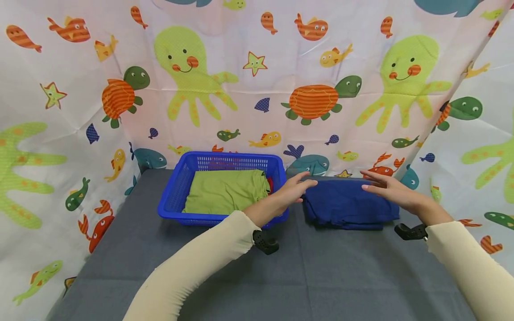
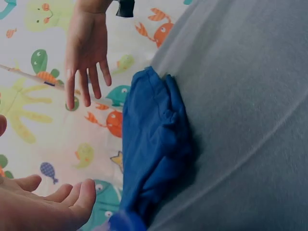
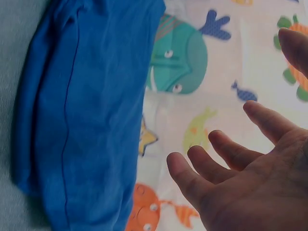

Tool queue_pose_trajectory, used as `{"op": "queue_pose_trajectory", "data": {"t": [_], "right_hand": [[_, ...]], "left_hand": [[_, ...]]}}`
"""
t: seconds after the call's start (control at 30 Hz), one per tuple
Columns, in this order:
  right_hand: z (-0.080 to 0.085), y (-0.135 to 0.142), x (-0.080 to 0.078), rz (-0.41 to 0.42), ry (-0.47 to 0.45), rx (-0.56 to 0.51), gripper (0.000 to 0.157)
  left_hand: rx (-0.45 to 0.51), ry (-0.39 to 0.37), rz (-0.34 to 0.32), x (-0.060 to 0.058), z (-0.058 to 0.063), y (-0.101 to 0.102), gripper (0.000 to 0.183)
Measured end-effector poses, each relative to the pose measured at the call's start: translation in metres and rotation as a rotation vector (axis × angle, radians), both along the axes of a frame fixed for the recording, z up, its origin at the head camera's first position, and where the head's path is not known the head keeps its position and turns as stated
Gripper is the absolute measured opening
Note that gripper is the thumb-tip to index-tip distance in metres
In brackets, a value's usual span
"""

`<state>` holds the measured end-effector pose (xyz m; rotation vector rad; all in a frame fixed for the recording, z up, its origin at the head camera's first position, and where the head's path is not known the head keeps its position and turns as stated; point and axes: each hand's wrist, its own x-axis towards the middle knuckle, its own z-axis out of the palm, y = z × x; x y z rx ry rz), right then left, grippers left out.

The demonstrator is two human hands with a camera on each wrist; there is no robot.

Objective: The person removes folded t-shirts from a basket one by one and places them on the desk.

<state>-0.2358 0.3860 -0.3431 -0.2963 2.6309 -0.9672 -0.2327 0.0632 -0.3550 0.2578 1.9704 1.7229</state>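
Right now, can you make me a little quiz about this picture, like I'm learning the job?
1. Pick one: what colour is the large cloth lying inside the blue basket?
A) pink
B) green
C) black

2. True or false: the left grip and the right grip are both empty.

3. Fill in the blank: in the head view, the dark blue cloth lies on the grey table, to the ____ of the basket.

Key: 1. B, green. 2. True, neither one holds anything. 3. Right.
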Motion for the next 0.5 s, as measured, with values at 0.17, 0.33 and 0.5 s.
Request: {"op": "queue_pose_trajectory", "data": {"t": [0.17,0.33,0.5], "right_hand": [[0.006,-0.016,0.006,0.039,0.027,-0.022,0.072],[0.010,-0.032,0.013,0.078,0.057,-0.051,0.072],[0.007,-0.048,0.018,0.128,0.075,-0.092,0.070]], "left_hand": [[-0.031,0.043,-0.003,0.003,0.006,-0.016,0.053],[-0.059,0.079,0.000,0.007,0.010,-0.032,0.048],[-0.042,0.085,-0.022,0.012,0.010,-0.055,0.047]]}}
